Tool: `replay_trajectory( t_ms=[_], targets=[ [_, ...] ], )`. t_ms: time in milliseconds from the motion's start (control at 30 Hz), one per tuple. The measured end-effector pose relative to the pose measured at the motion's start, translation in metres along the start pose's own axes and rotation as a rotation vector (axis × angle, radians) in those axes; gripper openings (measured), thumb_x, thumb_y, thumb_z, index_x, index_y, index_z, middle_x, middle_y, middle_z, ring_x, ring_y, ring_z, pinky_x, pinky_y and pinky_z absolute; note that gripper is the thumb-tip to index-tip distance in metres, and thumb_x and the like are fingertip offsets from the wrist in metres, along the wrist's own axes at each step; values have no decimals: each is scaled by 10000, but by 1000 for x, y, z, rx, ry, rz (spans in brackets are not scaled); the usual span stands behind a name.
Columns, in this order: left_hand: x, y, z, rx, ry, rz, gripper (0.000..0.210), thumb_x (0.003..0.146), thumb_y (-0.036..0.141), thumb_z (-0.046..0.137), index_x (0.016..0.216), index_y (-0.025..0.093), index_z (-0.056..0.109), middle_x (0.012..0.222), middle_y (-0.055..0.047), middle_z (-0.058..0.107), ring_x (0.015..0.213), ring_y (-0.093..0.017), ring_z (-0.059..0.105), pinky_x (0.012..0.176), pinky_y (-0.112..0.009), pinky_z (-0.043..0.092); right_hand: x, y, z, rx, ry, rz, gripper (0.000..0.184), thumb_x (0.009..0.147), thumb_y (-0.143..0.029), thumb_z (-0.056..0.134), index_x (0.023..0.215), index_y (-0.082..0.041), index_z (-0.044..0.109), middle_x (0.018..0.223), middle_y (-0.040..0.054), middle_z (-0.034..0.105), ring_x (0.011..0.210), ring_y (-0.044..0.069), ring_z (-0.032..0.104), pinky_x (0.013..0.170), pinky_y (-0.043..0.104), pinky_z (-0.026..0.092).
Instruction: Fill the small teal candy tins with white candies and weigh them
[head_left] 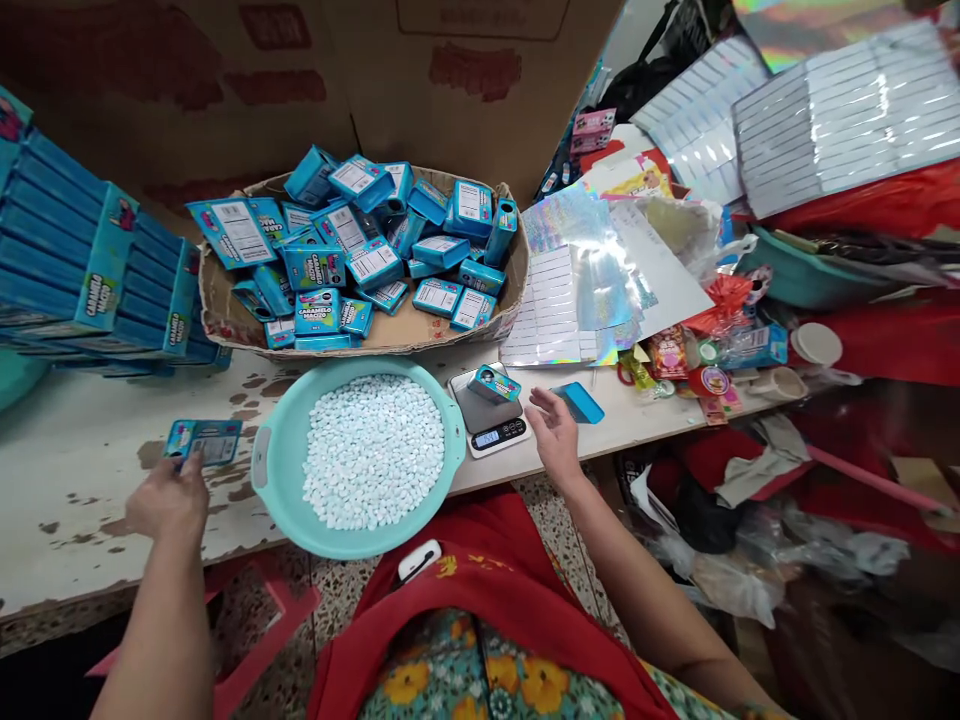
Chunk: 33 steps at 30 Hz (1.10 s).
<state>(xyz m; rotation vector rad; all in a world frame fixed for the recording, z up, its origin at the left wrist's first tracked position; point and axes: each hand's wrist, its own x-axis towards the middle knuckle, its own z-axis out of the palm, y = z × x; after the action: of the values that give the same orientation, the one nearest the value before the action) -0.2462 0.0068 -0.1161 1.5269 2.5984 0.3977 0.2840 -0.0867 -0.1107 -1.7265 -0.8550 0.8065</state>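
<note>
At the left of the table my left hand (169,498) has its fingers closed on the near edge of a flat blue candy box (204,441). My right hand (553,428) is open, its fingers spread beside a small digital scale (480,412). On the scale rests a blue candy box (495,382) with an opening at one end. Just beyond my right hand lies an empty-looking blue sleeve or case (581,402). Between my hands stands a turquoise basin (283,512), which holds many small whitish candies (375,450).
Behind the basin, a cut-down carton (360,345) holds a heap of blue boxes. Blue display packs (94,250) are stacked at the left. Shiny label sheets (547,300) and assorted candy packets (667,352) cover the right side. A tall cardboard wall (360,90) rises behind.
</note>
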Motion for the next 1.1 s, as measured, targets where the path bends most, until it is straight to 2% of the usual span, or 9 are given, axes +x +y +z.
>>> replay_trajectory(
  t_ms=[133, 233, 400, 500, 633, 800, 867, 967, 1100],
  targets=[
    [-11, 11, -12, 107, -11, -51, 455, 711, 710, 457, 746, 261, 523, 484, 32, 212, 434, -124, 228, 542, -354, 309, -15, -1, -18, -56, 80, 46, 443, 799, -463, 613, 1137, -180, 575, 1162, 129, 624, 1025, 226, 594, 915, 442, 471],
    [-33, 52, -17, 150, -76, 26, 440, 792, 664, 393, 822, 251, 542, 531, 11, 333, 458, -141, 275, 542, -314, 293, -22, -3, -24, -79, 137, 66, 438, 794, -474, 611, 1121, -183, 584, 1143, 121, 631, 983, 215, 597, 891, 431, 480],
    [-92, 152, 23, -3, -634, 471, 428, 831, 554, 452, 1018, 203, 612, 977, -91, 625, 794, -224, 575, 643, -293, 408, -24, -2, -24, -29, 152, 102, 443, 762, -464, 648, 1093, -175, 591, 1103, 126, 647, 957, 213, 615, 868, 414, 493],
    [-115, 189, 44, -31, -784, 645, 377, 805, 441, 524, 1083, 201, 608, 1113, -112, 596, 906, -241, 585, 722, -294, 425, -24, 4, -26, 9, 141, 114, 438, 741, -456, 672, 1071, -176, 599, 1069, 118, 663, 957, 218, 624, 865, 413, 496],
    [-116, 190, 37, -151, -861, 603, 178, 767, 354, 559, 851, 219, 638, 911, -69, 651, 799, -225, 587, 663, -276, 401, -27, 11, -31, 33, 153, 139, 421, 729, -440, 690, 1044, -173, 609, 1040, 113, 671, 954, 220, 630, 884, 429, 492],
    [-102, 168, 21, -616, -945, 81, 334, 711, 526, 592, 782, 199, 574, 599, 0, 523, 504, -143, 458, 477, -241, 328, -27, 16, -30, 76, 135, 177, 416, 720, -430, 703, 1033, -172, 611, 1041, 113, 670, 962, 222, 631, 913, 444, 481],
    [-101, 163, 21, -600, -964, 27, 347, 723, 542, 569, 760, 198, 557, 555, 12, 484, 466, -134, 421, 455, -240, 315, -26, 16, -26, 92, 105, 181, 409, 722, -427, 702, 1026, -168, 612, 1037, 113, 670, 961, 221, 630, 918, 439, 480],
    [-104, 164, 17, -259, -918, 324, 233, 740, 432, 593, 796, 206, 613, 688, -38, 595, 600, -181, 525, 546, -269, 386, -26, 13, -24, 67, 76, 152, 384, 747, -421, 681, 1028, -169, 611, 1013, 105, 669, 927, 214, 632, 889, 419, 497],
    [-109, 200, 3, 41, -659, 718, 233, 800, 340, 571, 992, 237, 654, 1081, -91, 633, 1002, -288, 555, 772, -344, 439, -22, 8, -35, -255, 191, -85, 356, 816, -413, 609, 1090, -186, 606, 1040, 103, 625, 914, 214, 595, 814, 398, 509]
  ],
)
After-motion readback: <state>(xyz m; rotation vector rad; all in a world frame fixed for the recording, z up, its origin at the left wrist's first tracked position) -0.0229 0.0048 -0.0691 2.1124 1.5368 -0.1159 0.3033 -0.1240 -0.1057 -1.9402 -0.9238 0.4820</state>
